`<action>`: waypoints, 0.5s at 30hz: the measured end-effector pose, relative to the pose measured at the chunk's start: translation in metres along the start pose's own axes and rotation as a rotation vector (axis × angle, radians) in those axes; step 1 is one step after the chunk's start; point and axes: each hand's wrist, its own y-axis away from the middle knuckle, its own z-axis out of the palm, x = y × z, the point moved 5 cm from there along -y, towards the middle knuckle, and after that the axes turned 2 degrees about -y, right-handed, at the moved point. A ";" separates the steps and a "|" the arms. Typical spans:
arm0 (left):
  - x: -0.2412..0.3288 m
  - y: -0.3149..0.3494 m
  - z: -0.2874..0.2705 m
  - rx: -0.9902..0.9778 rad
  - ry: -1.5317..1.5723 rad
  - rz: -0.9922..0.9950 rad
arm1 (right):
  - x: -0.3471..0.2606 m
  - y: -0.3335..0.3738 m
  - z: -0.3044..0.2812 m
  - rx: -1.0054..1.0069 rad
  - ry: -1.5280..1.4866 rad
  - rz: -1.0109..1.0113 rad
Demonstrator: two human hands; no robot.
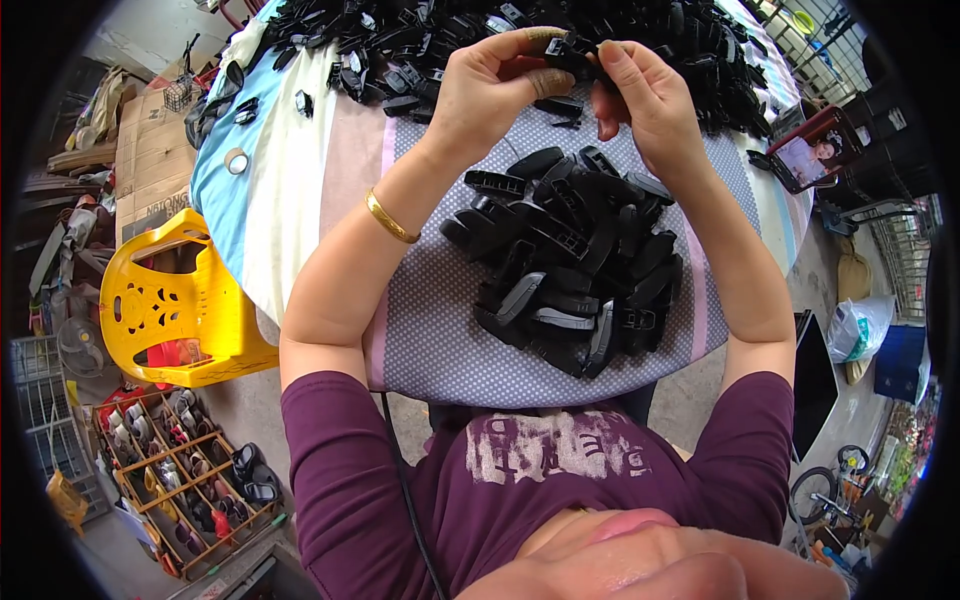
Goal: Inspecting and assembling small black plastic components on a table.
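Over the far part of the table, my left hand (500, 95) and my right hand (650, 105) meet around a small black plastic part (566, 50). Thumb and fingers of the left pinch one end, and the fingertips there look wrapped in tape. My right thumb and fingers close on the other end; whether it is one part or two joined is hard to make out. Just beyond the hands spreads a large heap of similar black plastic parts (390, 45). Nearer my body lies a smaller pile of black plastic pieces (570, 240), some with grey glossy faces.
A striped and dotted cloth (430, 310) covers the round-edged table. On its left lies a tape roll (236, 161); at the right edge stands a screen (815, 150). A yellow plastic chair (160, 305) and a shoe rack (190, 470) stand left. A cable hangs along my left side.
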 end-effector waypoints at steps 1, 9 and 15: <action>0.001 0.001 -0.001 0.024 -0.077 0.014 | 0.002 -0.001 -0.001 -0.006 0.010 0.034; 0.005 0.000 -0.004 0.066 -0.165 0.006 | 0.006 0.002 0.006 0.018 -0.038 0.094; 0.004 -0.001 -0.004 0.050 -0.123 0.008 | 0.011 0.002 0.006 0.016 -0.082 0.060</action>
